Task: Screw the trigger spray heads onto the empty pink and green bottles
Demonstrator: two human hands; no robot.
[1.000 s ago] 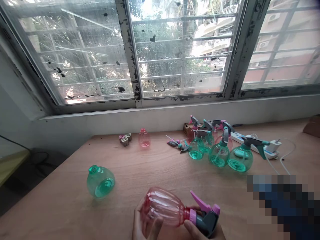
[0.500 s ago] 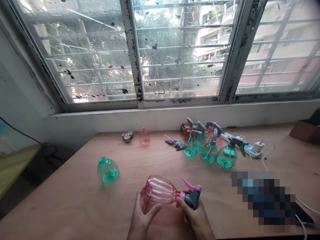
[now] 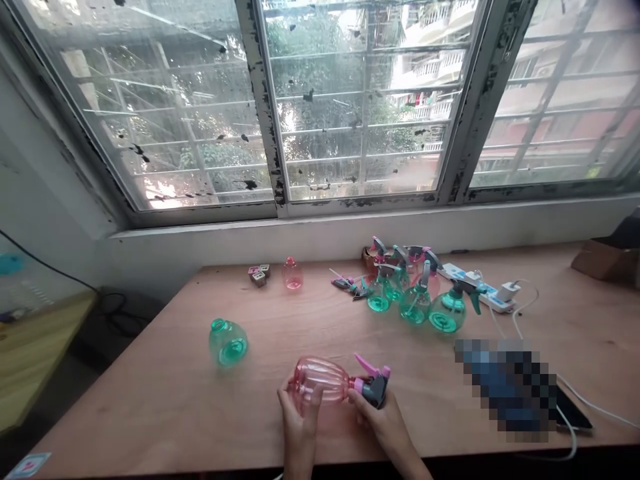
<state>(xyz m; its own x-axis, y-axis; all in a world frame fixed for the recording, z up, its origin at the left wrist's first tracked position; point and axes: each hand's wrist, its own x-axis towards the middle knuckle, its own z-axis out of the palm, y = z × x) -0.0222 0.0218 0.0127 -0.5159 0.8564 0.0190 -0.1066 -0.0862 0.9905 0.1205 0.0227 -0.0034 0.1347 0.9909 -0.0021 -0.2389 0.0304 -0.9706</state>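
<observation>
A clear pink spray bottle (image 3: 327,373) lies sideways between my hands above the near part of the table, its base to the left. My left hand (image 3: 301,413) is wrapped round the base end, thumb across the body. At the neck, my right hand (image 3: 376,413) grips the dark grey and pink spray head (image 3: 374,388), whose pink trigger points up. The head sits against the bottle's mouth; whether it is fully screwed on I cannot tell. To the left, a green bottle without a head (image 3: 229,342) rests tilted on the table.
A pink bottle without a head (image 3: 293,275) stands near the window wall beside small boxes (image 3: 259,275). Loose spray heads (image 3: 350,287) lie left of several assembled spray bottles (image 3: 414,303). A power strip (image 3: 480,290) with white cables is behind them. A blurred dark object (image 3: 505,393) lies at right.
The view has shifted slightly. My left thumb has moved further over the bottle's body. Both hands still hold the bottle and its spray head.
</observation>
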